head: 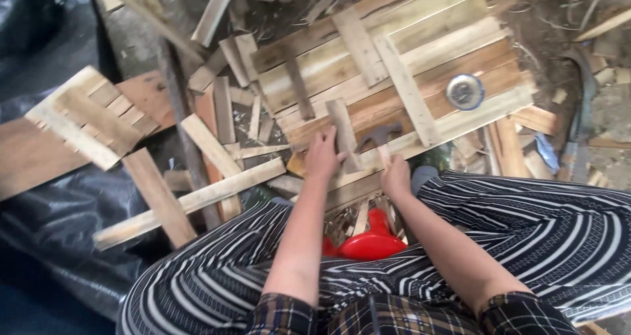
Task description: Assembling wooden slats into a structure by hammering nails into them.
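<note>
Hammer (379, 138) in right hand (396, 176) (gripped)

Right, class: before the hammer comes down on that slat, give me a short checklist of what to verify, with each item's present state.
1. Left hand steadies the short slat: ok.
2. Right hand has a firm grip on the hammer: ok.
3. Slat lies flat on the wooden panel: ok.
4. Nail in place: cannot tell.
5. Left fingers clear of the hammer head: not ok, close.
6. Round tin within reach: ok.
</note>
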